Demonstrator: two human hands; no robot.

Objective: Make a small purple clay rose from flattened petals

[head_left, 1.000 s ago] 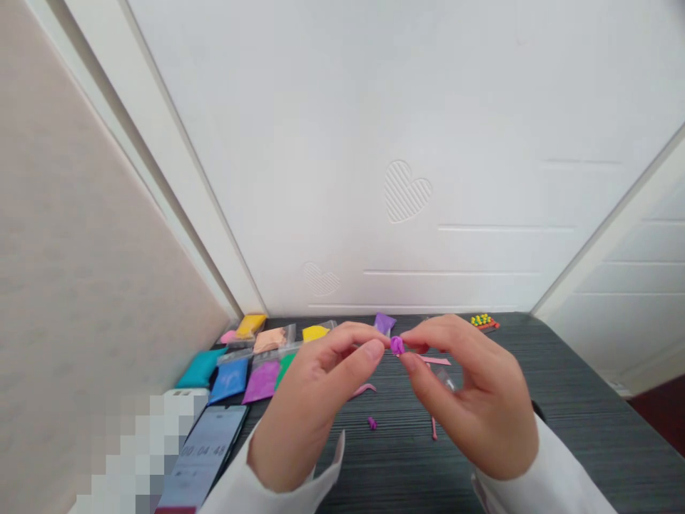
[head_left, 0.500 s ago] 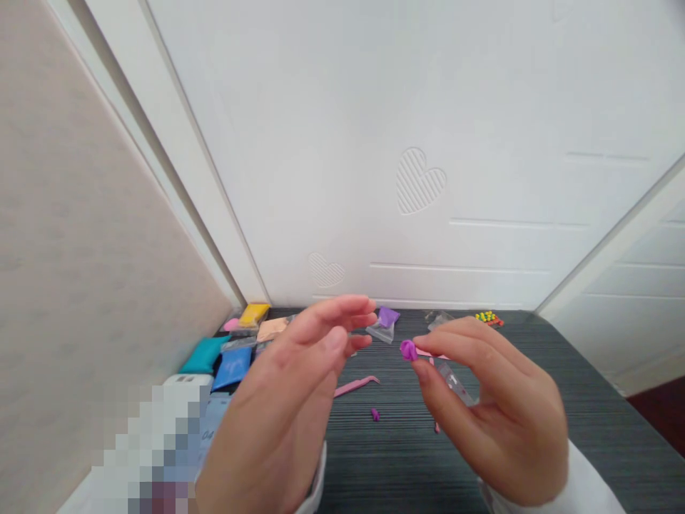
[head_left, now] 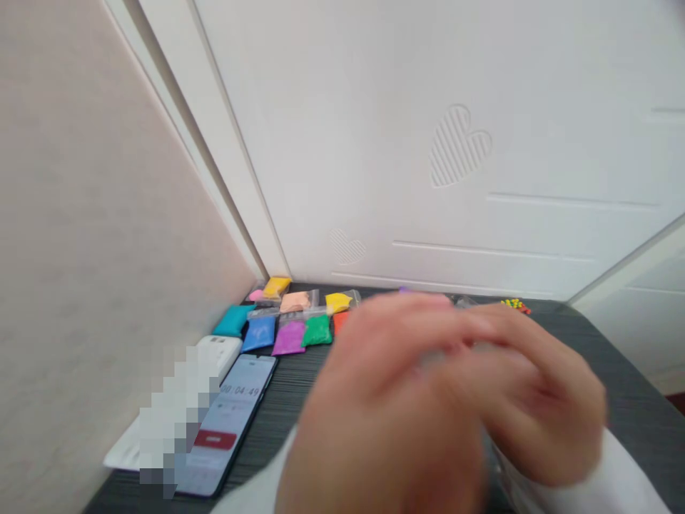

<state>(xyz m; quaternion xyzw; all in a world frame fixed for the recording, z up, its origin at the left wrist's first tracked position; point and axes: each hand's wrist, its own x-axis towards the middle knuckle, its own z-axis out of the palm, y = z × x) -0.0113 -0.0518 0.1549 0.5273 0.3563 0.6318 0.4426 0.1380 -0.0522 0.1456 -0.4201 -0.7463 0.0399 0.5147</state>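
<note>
My left hand (head_left: 385, 400) and my right hand (head_left: 540, 392) are brought together above the table, fingertips meeting and smeared by motion. Turned with its back towards me, the left one hides much of its own fingers, so its grip cannot be told. My right fingers are curled inward at the meeting point. The purple clay piece they pinched half a second ago is now hidden between the hands. Behind them, the pink tweezers and the small purple bit on the table are covered too.
Bags of coloured clay, among them blue (head_left: 260, 333), purple (head_left: 290, 338) and green (head_left: 317, 330), lie at the back left. A phone (head_left: 230, 421) with a running timer lies beside a white box (head_left: 218, 350). Small yellow-green beads (head_left: 514, 305) sit far right. A white panel (head_left: 342, 143) stands behind.
My hands, apart before, have come together, and the purple clay piece has gone out of sight between them. The view has shifted, bringing the phone and more clay bags into sight.
</note>
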